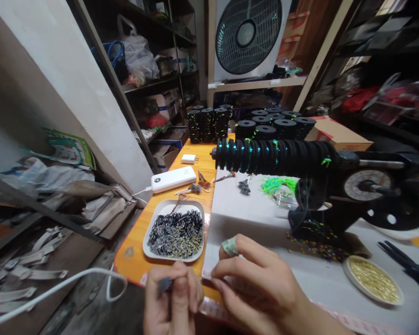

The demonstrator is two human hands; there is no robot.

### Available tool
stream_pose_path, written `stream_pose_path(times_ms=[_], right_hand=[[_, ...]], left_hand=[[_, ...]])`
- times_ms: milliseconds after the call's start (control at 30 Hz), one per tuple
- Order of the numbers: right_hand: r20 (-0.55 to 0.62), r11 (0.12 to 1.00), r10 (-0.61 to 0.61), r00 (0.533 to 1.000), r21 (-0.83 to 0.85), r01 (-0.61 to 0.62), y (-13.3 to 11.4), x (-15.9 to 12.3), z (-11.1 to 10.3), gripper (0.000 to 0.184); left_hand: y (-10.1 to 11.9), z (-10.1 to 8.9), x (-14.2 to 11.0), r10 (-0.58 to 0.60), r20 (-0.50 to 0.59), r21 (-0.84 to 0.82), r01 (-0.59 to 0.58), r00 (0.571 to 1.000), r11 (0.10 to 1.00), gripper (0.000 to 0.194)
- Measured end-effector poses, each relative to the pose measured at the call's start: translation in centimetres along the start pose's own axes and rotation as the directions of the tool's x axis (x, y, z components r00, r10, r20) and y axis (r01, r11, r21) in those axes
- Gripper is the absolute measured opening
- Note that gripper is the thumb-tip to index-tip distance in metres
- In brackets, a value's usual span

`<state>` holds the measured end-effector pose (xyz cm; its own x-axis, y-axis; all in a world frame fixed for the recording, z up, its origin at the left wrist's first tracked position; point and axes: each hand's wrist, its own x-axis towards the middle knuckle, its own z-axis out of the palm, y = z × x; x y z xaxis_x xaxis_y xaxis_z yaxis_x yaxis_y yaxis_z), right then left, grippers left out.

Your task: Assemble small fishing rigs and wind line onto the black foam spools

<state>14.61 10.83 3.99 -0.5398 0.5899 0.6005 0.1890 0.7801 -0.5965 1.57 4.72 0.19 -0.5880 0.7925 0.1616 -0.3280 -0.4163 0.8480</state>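
My left hand is at the bottom centre, its fingers closed around a small dark grey bundle that pokes out beside the thumb. To its right is my right hand, with thumb and fingertips pinched together; anything between them is too small to make out. Greenish tape wraps one of its fingers. Just beyond the left hand sits a white tray of small black, grey and yellow-tipped pieces. Similar dark bundles lie further back on the white sheet.
A geared winding device carries a black ribbed roller at right. Black spools stand behind it. A white power bank lies left. At right are a dish of gold-coloured pieces, scissors and green strands.
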Motion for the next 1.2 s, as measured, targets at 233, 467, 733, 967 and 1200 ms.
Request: stream_pose_path(times_ms=[233, 467, 733, 967, 1200], right_hand=[[-0.035, 0.995, -0.074, 0.997, -0.069, 0.071, 0.5, 0.3, -0.3, 0.013], [-0.013, 0.998, -0.069, 0.998, -0.013, 0.069, 0.3, 0.0, 0.1, 0.014], [-0.06, 0.998, -0.032, 0.998, -0.062, 0.028, -0.4, 0.5, -0.3, 0.014], [-0.035, 0.998, 0.001, 0.999, -0.07, -0.004, -0.6, 0.3, -0.4, 0.015], [-0.039, 0.999, -0.005, 0.999, -0.046, 0.004, -0.4, 0.4, -0.3, 0.015]], left_hand=[[2.6, -4.2, 4.1, 0.095, 0.037, 0.334, -0.102, 0.995, 0.937, 0.011], [3.9, -5.0, 7.1, 0.048, 0.31, 0.505, -0.208, 0.949, 0.838, 0.009], [2.5, -2.9, 10.0, -0.357, 0.5, 0.86, -0.407, 0.789, 0.307, 0.012], [1.1, -1.2, 11.8, -0.414, 0.562, 0.807, -0.584, 0.716, 0.086, 0.013], [1.9, -0.9, 11.7, -0.444, 0.571, 0.792, -0.605, 0.691, 0.076, 0.017]])
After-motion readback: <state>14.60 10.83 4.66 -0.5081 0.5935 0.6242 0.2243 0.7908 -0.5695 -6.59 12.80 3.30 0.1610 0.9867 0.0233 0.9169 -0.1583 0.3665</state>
